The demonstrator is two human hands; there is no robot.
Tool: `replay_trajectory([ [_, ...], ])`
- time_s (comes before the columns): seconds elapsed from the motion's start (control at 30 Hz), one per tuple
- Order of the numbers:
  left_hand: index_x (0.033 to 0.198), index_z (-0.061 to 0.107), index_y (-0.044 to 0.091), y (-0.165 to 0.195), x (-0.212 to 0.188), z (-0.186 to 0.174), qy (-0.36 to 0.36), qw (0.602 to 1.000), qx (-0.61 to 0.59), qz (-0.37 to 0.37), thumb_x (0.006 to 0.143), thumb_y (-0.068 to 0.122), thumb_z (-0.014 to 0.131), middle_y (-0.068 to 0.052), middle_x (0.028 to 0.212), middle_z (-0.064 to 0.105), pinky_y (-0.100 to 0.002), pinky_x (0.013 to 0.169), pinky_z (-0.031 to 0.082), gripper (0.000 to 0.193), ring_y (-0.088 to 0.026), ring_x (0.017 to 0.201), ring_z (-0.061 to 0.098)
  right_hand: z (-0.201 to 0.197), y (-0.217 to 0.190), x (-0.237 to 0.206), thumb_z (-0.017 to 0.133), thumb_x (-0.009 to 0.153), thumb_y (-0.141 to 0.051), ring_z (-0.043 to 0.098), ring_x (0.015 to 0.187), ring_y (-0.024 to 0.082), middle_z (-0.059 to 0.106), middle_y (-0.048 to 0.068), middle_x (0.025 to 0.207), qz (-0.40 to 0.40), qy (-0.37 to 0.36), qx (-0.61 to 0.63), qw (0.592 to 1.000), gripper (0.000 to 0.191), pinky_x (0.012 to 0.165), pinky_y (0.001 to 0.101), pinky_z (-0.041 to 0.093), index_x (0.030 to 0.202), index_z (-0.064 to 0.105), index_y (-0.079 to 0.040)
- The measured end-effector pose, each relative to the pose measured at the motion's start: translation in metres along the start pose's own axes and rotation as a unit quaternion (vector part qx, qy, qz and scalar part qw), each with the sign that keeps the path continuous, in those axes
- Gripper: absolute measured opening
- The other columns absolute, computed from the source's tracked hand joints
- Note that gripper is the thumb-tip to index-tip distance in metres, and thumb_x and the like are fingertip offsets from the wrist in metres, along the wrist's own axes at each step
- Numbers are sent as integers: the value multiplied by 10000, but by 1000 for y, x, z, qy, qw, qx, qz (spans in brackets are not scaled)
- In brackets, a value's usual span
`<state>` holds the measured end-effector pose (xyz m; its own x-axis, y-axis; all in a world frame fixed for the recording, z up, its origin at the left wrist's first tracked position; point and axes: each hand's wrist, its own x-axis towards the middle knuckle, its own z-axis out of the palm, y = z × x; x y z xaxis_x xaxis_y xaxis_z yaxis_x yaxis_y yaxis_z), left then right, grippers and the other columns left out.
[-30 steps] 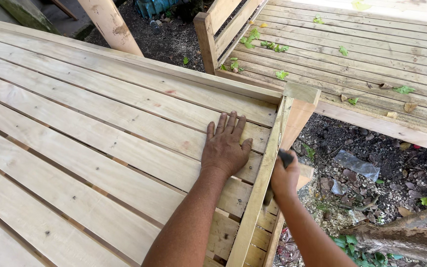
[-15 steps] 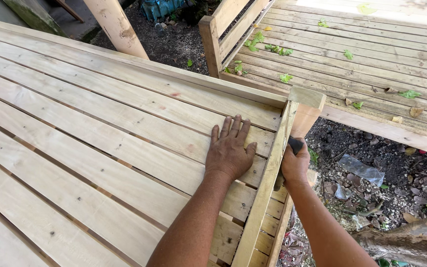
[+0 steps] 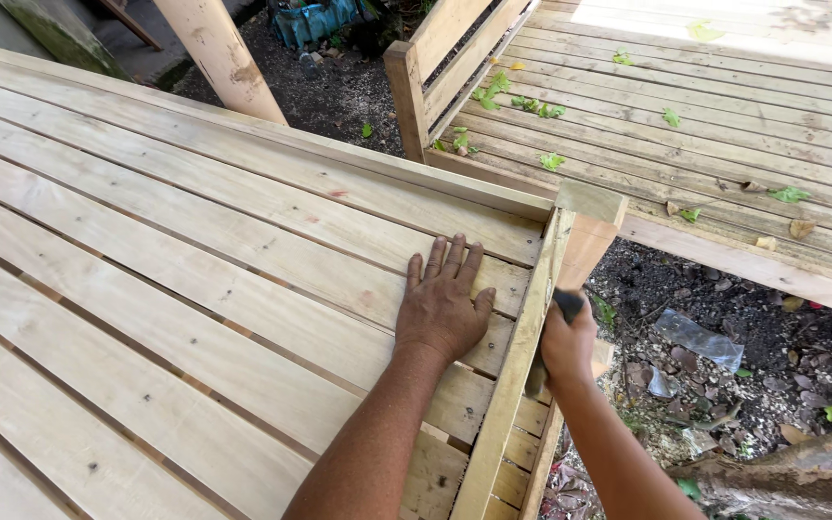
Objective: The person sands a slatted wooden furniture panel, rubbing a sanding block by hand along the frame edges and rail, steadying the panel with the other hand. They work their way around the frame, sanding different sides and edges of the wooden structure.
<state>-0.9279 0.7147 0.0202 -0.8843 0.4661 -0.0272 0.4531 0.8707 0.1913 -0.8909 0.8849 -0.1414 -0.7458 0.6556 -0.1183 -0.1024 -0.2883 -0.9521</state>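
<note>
Planks (image 3: 195, 241) of pale wood carry the left hand (image 3: 442, 310), pressed flat with fingers (image 3: 455, 255) spread apart, just beside the edge rail (image 3: 517, 366). Beyond that rail the right hand (image 3: 567, 342) has its fingers clamped on a dark handle (image 3: 567, 304), near the corner post (image 3: 585, 241).

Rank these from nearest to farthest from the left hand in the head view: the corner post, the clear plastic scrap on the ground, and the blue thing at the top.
From the left hand, flat on the slats:
1. Corner post, just up and to its right.
2. Clear plastic scrap, farther right on the dirt.
3. Blue thing, at the top edge, well beyond the slats.
</note>
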Motion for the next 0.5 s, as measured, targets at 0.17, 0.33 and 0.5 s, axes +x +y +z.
replay_trajectory([
  [0.17, 1616, 199, 210, -1, 2, -1, -2, 1000, 3, 0, 1020, 481, 351, -57, 1705, 145, -471, 1269, 20, 672, -242, 1570, 92, 0, -7, 3, 633, 1010, -112, 633, 873, 126, 680, 13, 984, 39, 3, -7, 999, 82, 759, 323, 549, 1086, 617, -138],
  [0.33, 1618, 193, 207, 1, -1, 0, -12, 1000, 7, -3, 1021, 478, 346, -56, 1708, 136, -470, 1270, 17, 674, -240, 1573, 88, 0, -9, 7, 648, 1006, -122, 645, 860, 157, 698, 40, 1003, 57, 5, 19, 998, 89, 753, 351, 558, 1091, 629, -106],
  [0.5, 1621, 192, 205, 0, 2, -2, -15, 1000, 8, -4, 1022, 479, 345, -62, 1708, 137, -473, 1272, 12, 676, -244, 1573, 86, 1, -18, 14, 654, 1004, -145, 662, 900, 129, 713, 25, 1032, 50, -13, -11, 999, 118, 792, 329, 556, 1115, 634, -110],
])
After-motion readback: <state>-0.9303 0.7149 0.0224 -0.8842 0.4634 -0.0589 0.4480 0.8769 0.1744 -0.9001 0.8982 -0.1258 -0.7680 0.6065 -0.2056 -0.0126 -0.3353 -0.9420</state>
